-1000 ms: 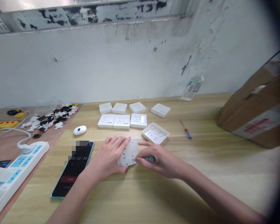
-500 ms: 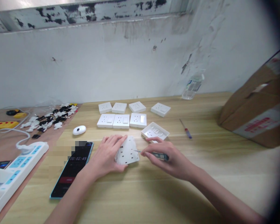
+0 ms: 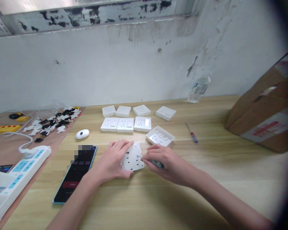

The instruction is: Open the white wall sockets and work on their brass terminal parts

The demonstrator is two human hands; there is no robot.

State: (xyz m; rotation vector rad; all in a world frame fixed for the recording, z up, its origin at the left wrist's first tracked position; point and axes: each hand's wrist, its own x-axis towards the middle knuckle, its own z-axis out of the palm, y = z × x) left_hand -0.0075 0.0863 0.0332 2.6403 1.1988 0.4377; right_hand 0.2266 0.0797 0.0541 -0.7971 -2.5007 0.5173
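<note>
Since half a second earlier, the right hand [image 3: 163, 161] had shifted left, fingers clamped on a screwdriver [image 3: 157, 164]. The left hand [image 3: 113, 159] gripped the slotted socket plate [image 3: 132, 157] between thumb and fingers, near an open socket housing [image 3: 168, 141].

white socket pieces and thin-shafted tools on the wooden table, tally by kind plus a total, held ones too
Face-up socket pieces: 7
Open-side-up socket piece: 1
Socket piece held by left hand: 1
Tool held by right hand: 1
Tool lying on table: 1
Total: 11
</note>
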